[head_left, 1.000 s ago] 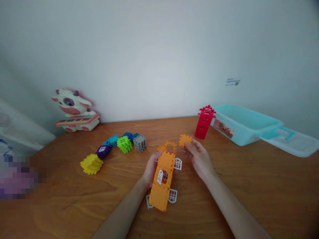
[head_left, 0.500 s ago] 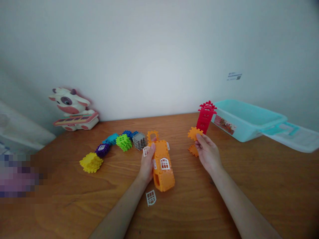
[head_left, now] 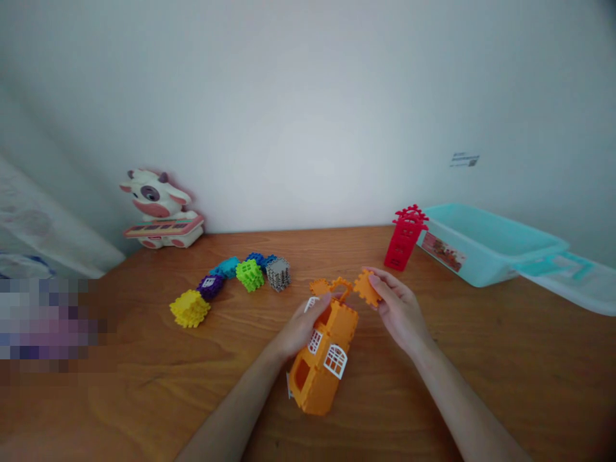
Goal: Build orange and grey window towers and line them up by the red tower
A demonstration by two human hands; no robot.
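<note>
- The wooden desk [head_left: 462, 385] runs along a white wall [head_left: 308, 109], its warm grain smooth and satin; I work at its near middle.
- At the far right corner sits a teal plastic tub [head_left: 486, 247], its translucent lid [head_left: 568, 289] lying past the desk's right edge.
- At the far left corner stands a glossy cow toy [head_left: 156, 208], white and pink.
- Along the far edge, left of my hands, lies a curved row of finished waffle-block cubes [head_left: 249, 275] in yellow, purple, teal, blue, green and grey; beside the tub stands a red block tower [head_left: 405, 240].
- Between my hands, near the desk's middle, an orange block house [head_left: 327, 366] tilts on its lower end: ribbed walls joined, white lattice windows [head_left: 335, 360] fitted, one square opening bare.
- My left hand [head_left: 303, 327] is closed across the house's upper wall, fingers curled over it.
- An orange arched frame [head_left: 341, 287] sits at the top end; I can't tell whether it is fixed.
- My right hand [head_left: 397, 314] pinches a small notched orange tile [head_left: 366, 288] between fingers and thumb, not yet joined on.
</note>
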